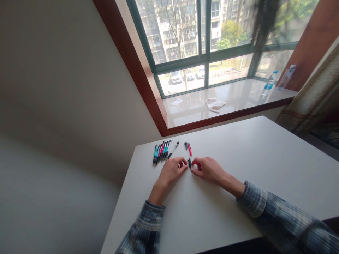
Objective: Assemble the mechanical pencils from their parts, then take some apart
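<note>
A short black pen part is between my two hands, just above the white table. My left hand comes in from its left side, thumb and forefinger curled together in a pinch at the part's edge. On the opposite side is my right hand, with thumb and forefinger bent and a small gap between their tips, close beside the part. Beyond my fingers lie a pink pen barrel and a small black piece. A clear-and-black pen lies slanted just past my left hand.
Several turquoise, pink and black pens lie in a row at the table's far left. The white table meets a window ledge holding a crumpled cloth and two bottles. A curtain hangs at right.
</note>
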A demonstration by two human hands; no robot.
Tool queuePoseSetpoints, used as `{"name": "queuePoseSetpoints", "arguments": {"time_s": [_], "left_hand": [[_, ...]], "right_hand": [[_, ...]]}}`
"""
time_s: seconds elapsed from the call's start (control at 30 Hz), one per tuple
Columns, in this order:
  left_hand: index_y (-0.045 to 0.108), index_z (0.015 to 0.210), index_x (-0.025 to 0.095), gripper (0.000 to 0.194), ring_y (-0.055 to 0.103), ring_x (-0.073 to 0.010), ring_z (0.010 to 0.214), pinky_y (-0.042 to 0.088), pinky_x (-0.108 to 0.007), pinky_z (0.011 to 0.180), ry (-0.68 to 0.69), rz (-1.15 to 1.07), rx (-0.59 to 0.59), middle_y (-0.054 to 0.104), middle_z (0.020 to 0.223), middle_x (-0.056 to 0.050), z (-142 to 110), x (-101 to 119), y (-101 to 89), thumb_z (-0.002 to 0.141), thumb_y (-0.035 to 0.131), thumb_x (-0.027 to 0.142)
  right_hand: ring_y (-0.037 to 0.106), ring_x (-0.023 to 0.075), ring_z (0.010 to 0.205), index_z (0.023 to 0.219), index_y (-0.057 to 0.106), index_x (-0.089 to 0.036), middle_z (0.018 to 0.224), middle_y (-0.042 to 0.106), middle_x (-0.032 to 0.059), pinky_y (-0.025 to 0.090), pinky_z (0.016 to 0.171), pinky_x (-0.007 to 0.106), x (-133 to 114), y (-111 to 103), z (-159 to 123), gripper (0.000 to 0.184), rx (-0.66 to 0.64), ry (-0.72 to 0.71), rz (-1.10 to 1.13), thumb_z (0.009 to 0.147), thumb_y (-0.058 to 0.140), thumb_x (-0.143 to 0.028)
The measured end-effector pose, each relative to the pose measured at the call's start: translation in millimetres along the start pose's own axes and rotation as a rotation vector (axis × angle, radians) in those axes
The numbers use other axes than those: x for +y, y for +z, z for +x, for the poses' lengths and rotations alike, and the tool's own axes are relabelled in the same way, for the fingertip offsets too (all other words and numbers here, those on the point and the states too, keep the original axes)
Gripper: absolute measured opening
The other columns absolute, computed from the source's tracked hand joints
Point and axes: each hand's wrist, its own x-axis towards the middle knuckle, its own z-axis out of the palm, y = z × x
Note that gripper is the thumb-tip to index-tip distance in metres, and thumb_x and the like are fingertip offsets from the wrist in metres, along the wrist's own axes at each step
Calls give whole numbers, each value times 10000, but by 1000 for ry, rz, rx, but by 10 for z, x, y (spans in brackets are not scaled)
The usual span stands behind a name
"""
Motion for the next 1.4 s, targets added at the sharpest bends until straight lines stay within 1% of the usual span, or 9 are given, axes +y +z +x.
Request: {"name": "queuePoseSetpoints", "arguments": {"time_s": [0.23,0.4,0.5,0.63,0.77,1.03,1.17,1.23,1.4], "left_hand": [[766,857,209,194,651,-191,692,459,-282,661,-7,-18,10,746,789,-51,-1,-5,-2,847,659,370],[767,853,196,237,630,-180,675,452,-276,642,-12,-38,87,731,764,-54,-8,37,-48,864,660,406],[771,958,190,323,608,-155,643,455,-260,618,8,-212,169,719,747,-38,-20,91,-61,905,634,477],[757,1108,175,406,631,-153,663,491,-251,604,53,-484,128,743,831,-58,-33,161,-28,889,677,507],[769,1065,156,387,673,-177,745,545,-280,684,97,-568,64,759,905,-98,-34,199,4,867,723,484],[768,956,141,320,668,-166,735,578,-300,731,78,-712,101,746,840,-72,-27,220,-56,854,748,443],[748,986,134,353,691,-170,754,597,-334,793,-13,-823,268,756,867,-71,-8,127,-84,806,796,434],[738,994,133,381,700,-176,776,600,-353,825,-83,-886,314,756,872,-69,2,61,-71,778,819,436],[732,975,134,389,688,-168,816,582,-351,872,-152,-1012,177,751,899,-68,-6,5,16,736,857,414]], "right_hand": [[683,192,762,1085,741,-243,846,742,41,408,668,256,7,-8,5,236,-4,-12,19,925,647,-389],[661,183,781,1095,702,-198,899,726,45,441,732,272,88,14,39,226,127,-71,148,899,621,-276],[644,173,789,1065,674,-177,922,714,47,451,750,272,104,10,53,204,189,-108,232,878,591,-182],[614,167,788,934,673,-179,887,699,44,445,753,270,53,8,50,168,201,-218,286,895,527,-105],[597,167,773,926,687,-172,876,688,49,442,740,270,5,5,42,182,175,-252,323,947,511,-129],[604,155,781,996,712,-183,909,692,47,472,748,267,-13,-66,25,200,141,-332,434,958,516,-170],[657,177,869,1219,629,-203,996,713,58,524,777,295,11,-52,53,306,175,-244,675,933,619,-313],[675,190,859,1198,602,-187,960,716,64,542,765,316,43,-25,85,350,196,-166,858,923,638,-401],[621,164,720,1085,632,-167,767,669,20,509,715,309,107,20,149,388,267,-36,1200,882,693,-492]]}}
